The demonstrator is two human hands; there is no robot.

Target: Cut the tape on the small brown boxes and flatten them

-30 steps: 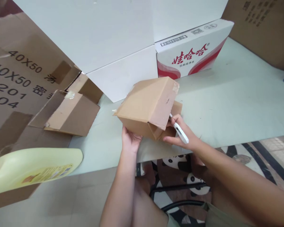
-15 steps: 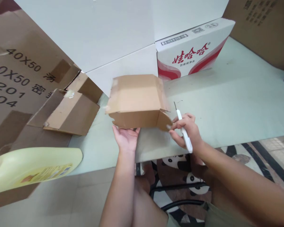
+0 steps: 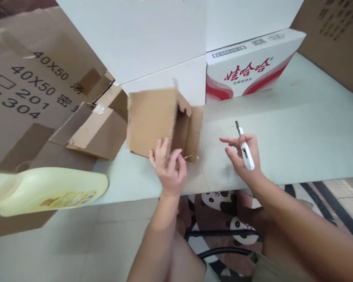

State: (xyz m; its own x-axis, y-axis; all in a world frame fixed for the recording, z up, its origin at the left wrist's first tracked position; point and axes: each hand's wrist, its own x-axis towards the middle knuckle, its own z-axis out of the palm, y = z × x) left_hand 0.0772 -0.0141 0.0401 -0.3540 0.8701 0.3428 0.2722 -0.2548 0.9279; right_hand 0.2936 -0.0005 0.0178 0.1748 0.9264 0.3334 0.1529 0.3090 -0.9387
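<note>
Apparently, positioning the cardboard box (image 3: 151, 121) over the table (image 3: 288, 145) is underway: left hand (image 3: 171, 176) has fingers spread against it, clamping unclear; right hand's (image 3: 244, 162) fingers clamp a cutter (image 3: 247, 154). Next seemingly needs steadying.

My left hand (image 3: 173, 175) at near edge of brown box (image 3: 151, 121), fingers against its side; open end faces right, flap sticking out. My right hand (image 3: 247, 166) apart from box, gripping white cutter (image 3: 247, 153), blade out, pointing away from me. Pale-yellow bottle (image 3: 51, 184) at left. Red-and-white carton (image 3: 250, 78) beyond, on pale tabletop (image 3: 300, 133).
</note>
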